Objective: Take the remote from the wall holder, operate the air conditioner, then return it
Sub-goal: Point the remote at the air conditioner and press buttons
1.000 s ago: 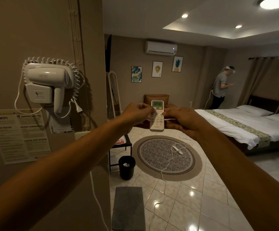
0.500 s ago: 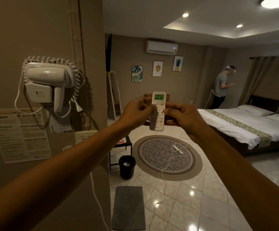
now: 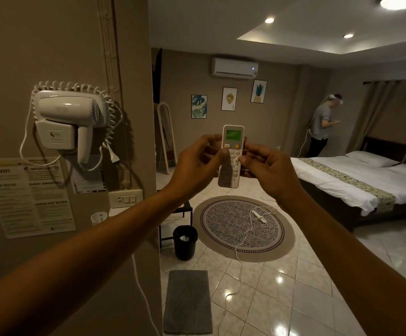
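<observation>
Remote point(image 3: 231, 156): white, upright, green screen lit at top, held at arm's length between both hands. Left hand point(image 3: 197, 166): grip closed on the remote's left edge, thumb laid across the lower keypad. Right hand point(image 3: 267, 173): grip closed on the right edge, thumb tip on the buttons. Air conditioner point(image 3: 234, 67): wall-mounted, above and well beyond the grip. Hair dryer point(image 3: 68, 115): on the wall, left of the grip.

The glossy tiled floor point(image 3: 306, 294) carries a round patterned rug point(image 3: 243, 229) with a white cable point(image 3: 239, 253) trailing over it, a grey mat point(image 3: 187, 301) nearer, a black bin point(image 3: 184, 242), and the bed point(image 3: 357, 180) on the right with pillows point(image 3: 371, 158) at its head.
</observation>
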